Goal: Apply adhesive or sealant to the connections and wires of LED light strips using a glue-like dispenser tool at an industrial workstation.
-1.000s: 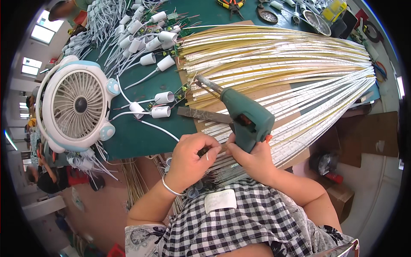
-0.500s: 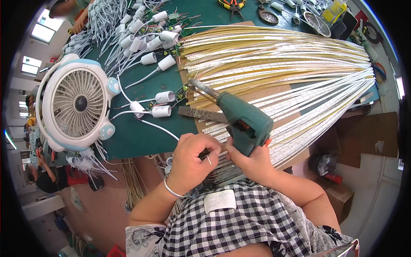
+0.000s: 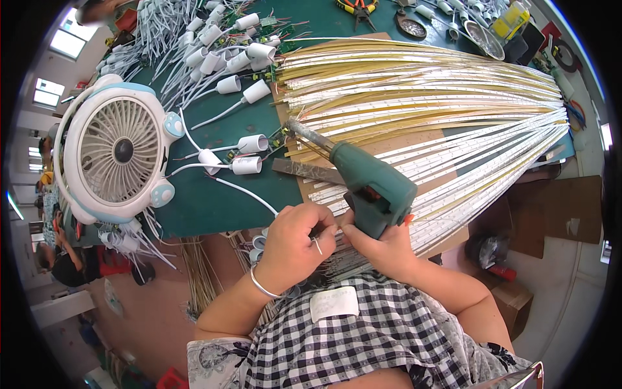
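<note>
A green soldering gun (image 3: 379, 181) is gripped in my right hand (image 3: 389, 251), its metal tip pointing up and left over the ends of the strips. My left hand (image 3: 291, 243) is closed in a pinch close beside it; a short, thin pale wire (image 3: 318, 246) pokes out between the fingers. A white cable (image 3: 249, 194) runs from the table up to the left hand, where its end is hidden. Long white and yellow LED strips (image 3: 499, 155) fan out across the table beyond the right hand. White lamp caps with cables (image 3: 246, 165) lie left of the gun's tip.
A white and blue fan (image 3: 122, 150) stands at the table's left. Cabled caps are heaped at the back (image 3: 210, 61). Pliers (image 3: 357, 11) and a small dish (image 3: 411, 26) lie far back. A flat dark metal bar (image 3: 304, 171) rests under the gun. Other people are at far left.
The view has shifted slightly. My left hand has moved a little right and down, toward the right hand. The soldering gun stays in my right hand.
</note>
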### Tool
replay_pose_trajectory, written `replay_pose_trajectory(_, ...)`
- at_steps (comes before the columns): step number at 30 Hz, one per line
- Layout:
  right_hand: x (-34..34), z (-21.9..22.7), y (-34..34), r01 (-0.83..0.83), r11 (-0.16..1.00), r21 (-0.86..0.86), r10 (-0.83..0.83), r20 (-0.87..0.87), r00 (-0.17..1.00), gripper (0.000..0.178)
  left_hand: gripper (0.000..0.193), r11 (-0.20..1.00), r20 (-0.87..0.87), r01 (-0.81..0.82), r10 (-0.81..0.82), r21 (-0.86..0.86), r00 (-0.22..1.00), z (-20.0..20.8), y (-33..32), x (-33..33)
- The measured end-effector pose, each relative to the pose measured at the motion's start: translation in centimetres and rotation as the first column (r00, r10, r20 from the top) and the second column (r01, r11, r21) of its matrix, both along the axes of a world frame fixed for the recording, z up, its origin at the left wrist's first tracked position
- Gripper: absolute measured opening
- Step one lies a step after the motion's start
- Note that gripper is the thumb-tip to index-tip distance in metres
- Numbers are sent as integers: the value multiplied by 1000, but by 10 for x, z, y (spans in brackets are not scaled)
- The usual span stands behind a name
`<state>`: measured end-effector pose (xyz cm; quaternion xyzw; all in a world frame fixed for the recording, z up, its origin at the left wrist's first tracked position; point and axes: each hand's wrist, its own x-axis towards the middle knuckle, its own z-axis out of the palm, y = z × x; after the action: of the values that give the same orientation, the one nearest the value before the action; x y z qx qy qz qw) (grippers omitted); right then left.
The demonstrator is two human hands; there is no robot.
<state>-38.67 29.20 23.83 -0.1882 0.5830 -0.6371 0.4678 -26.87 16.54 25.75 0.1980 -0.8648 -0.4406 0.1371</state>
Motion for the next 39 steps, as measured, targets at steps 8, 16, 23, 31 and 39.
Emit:
replay_pose_trajectory(8,0,-8,1,12,1000,28,-6,-208,978,23,21,831,-144,233,-348,-505,926,-5,-13,6)
replay_pose_trajectory(16,4,-3,-5,26,1000,-3,-26,-111,994,15,21,630,-236,97,-423,-771,875,-6,-21,6)
replay_pose_trajectory(23,1,-2,-2,-39,997,70,49,-146,988,21,17,403,-24,177,-447,-898,894,39,-57,15)
replay_pose_trajectory(31,-54,28,74,214,969,-121,-241,-647,723,27,19,550,79,266,-340,-792,937,25,-49,20)
replay_pose_trajectory(39,-48,26,158,175,972,157,-60,-554,830,27,21,808,-85,114,-198,-579,976,-28,-29,22)
